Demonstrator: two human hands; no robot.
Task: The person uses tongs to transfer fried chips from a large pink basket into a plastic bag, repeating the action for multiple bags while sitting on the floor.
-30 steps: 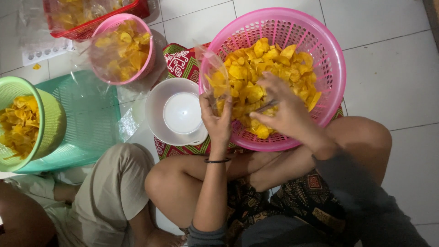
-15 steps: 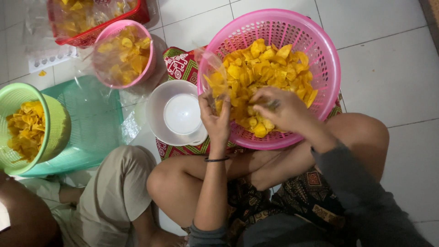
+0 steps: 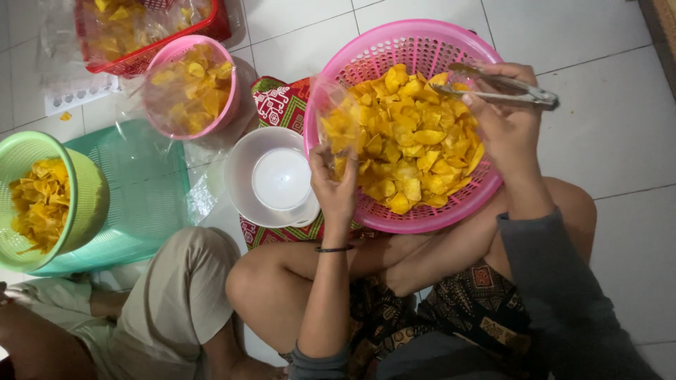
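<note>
- A second ago my right hand (image 3: 508,127) was down among the chips; now it has lifted to the far right rim of the big pink basket (image 3: 422,49), fingers clenched around a pair of metal tongs (image 3: 503,90) that point left over the heap.
- My left hand (image 3: 336,188) has stayed at the near left rim, fingers pinching the mouth of a clear plastic bag (image 3: 338,123) that stands inside the basket, already holding some chips.
- Counting from the left: one green basket (image 3: 84,204) of yellow chips, resting on one teal basket (image 3: 148,190) lying flat.
- One red basket (image 3: 211,24) of bagged chips at the top.
- One small pink bowl (image 3: 184,48), lined with plastic, chips inside.
- One white scale (image 3: 271,179) just beside my left hand.
- One big pink basket heaped with yellow chips (image 3: 415,151).
- One other person's bent knee (image 3: 176,295), lower left.
</note>
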